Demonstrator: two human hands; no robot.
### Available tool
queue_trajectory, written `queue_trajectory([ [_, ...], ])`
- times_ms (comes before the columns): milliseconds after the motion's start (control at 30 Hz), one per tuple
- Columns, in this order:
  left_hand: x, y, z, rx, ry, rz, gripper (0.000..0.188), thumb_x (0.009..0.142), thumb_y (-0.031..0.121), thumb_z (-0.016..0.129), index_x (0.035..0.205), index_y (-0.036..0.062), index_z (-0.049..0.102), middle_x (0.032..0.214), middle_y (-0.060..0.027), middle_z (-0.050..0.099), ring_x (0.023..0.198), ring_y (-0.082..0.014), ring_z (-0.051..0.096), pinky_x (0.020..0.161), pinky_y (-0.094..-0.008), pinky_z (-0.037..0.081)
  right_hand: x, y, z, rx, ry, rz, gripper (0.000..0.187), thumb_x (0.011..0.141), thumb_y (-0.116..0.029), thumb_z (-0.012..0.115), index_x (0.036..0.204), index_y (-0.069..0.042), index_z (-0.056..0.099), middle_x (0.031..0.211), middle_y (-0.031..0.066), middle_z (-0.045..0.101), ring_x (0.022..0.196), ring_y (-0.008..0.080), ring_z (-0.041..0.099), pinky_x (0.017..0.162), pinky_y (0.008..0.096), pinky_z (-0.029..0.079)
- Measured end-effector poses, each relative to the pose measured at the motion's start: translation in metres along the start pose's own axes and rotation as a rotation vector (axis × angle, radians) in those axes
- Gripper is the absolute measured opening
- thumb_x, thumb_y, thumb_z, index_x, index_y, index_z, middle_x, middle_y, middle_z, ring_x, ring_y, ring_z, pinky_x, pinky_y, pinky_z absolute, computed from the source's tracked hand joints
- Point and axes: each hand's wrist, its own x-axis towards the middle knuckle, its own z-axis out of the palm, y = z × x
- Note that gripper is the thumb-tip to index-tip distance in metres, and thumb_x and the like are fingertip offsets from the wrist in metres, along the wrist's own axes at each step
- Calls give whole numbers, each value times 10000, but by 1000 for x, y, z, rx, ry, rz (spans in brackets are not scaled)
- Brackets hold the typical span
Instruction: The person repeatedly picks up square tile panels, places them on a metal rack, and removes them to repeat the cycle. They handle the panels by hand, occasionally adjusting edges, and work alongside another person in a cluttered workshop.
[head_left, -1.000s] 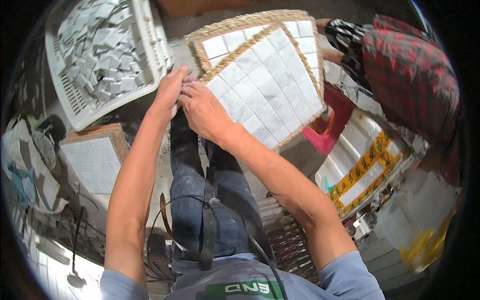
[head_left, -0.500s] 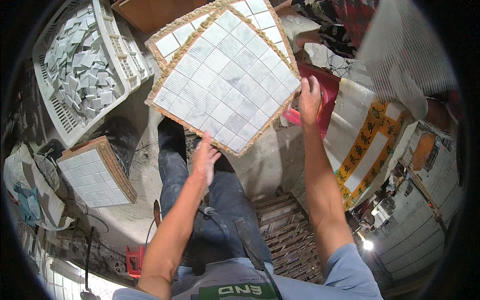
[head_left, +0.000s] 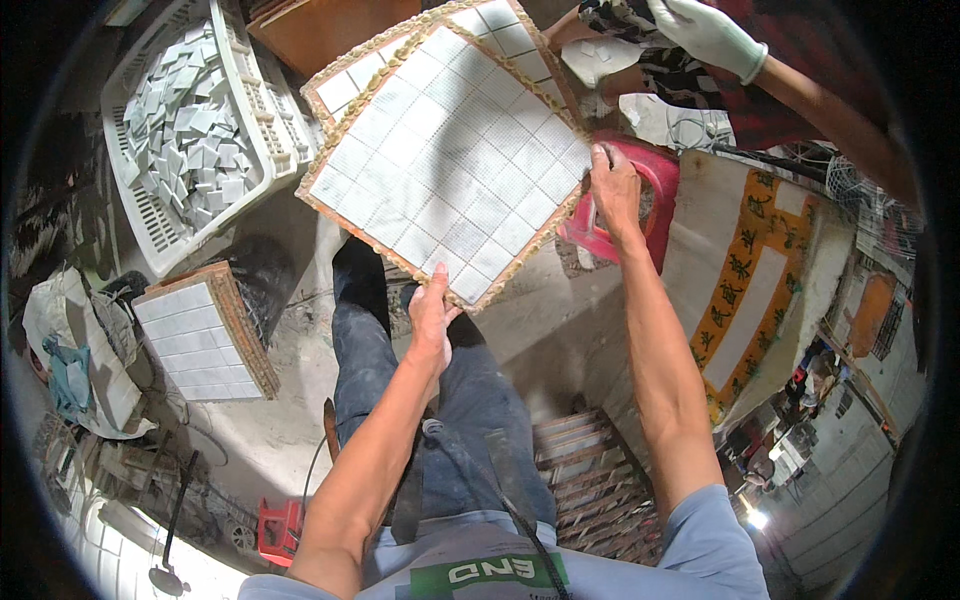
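Observation:
A square panel of white-grey mosaic tiles point(head_left: 440, 150) with fine dotted lines across it and a rough tan rim lies tilted in front of me, over a second tiled panel point(head_left: 510, 45). My left hand point(head_left: 431, 325) is closed on its near edge, thumb on the top face and fingers underneath. At the right corner my right hand point(head_left: 615, 190) grips the same panel, its thumb and fingers pressed on the rim. What supports the panels from below is hidden.
A white plastic basket point(head_left: 262, 150) of loose tiles stands at far left. Below it leans a stack of tiled boards point(head_left: 195, 335). To the right are a red plastic stool point(head_left: 655, 180) and a taped white sack point(head_left: 705, 235). A co-worker's gloved hand point(head_left: 715, 35) is at upper right.
My left hand has come up onto the panel's near edge and closed there. The translucent ribbed sheet at upper right has left view, and a co-worker's gloved hand shows there.

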Motion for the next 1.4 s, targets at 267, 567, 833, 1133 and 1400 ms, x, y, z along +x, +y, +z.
queue_trajectory([
  [267, -35, 5, 7, -98, 99, 73, 528, 847, 448, 535, 1200, 71, 430, 1201, -68, 482, 1080, -181, 461, 890, -398, 343, 21, -20, -49, 15, -258, -74, 560, 848, -498, 469, 831, 50, 580, 689, 131, 560, 667, 210, 519, 633, 334, 412],
  [567, -55, 10, 25, -400, 135, 153, 531, 880, 389, 507, 1255, 24, 411, 1234, -59, 482, 1109, -195, 460, 954, -312, 336, 45, -40, -30, 210, -360, 55, 672, 861, -543, 401, 711, 102, 515, 630, 137, 489, 684, 176, 441, 671, 350, 385],
  [833, -104, 57, -9, -353, 281, 118, 439, 884, 301, 471, 1194, -10, 459, 1142, -93, 534, 1016, -216, 525, 896, -325, 391, -53, -53, -47, 190, -53, 261, 737, 853, -581, 326, 685, 88, 586, 589, 221, 528, 609, 287, 527, 609, 442, 380],
  [1133, -162, 81, -80, 282, 167, 37, 303, 886, 288, 464, 993, 18, 549, 901, -31, 550, 841, -139, 513, 760, -283, 407, -341, 12, -55, 702, 371, 981, 622, 841, -531, 479, 735, 79, 530, 756, 153, 550, 698, 191, 427, 618, 378, 367],
  [1400, -162, 28, -83, 1016, -171, 114, 343, 877, 293, 470, 858, -35, 570, 809, -34, 544, 760, -137, 472, 716, -286, 381, -550, -16, -42, 967, 878, 1752, 653, 851, -450, 523, 1249, 52, 395, 1274, 138, 443, 1153, 248, 424, 967, 353, 305],
])
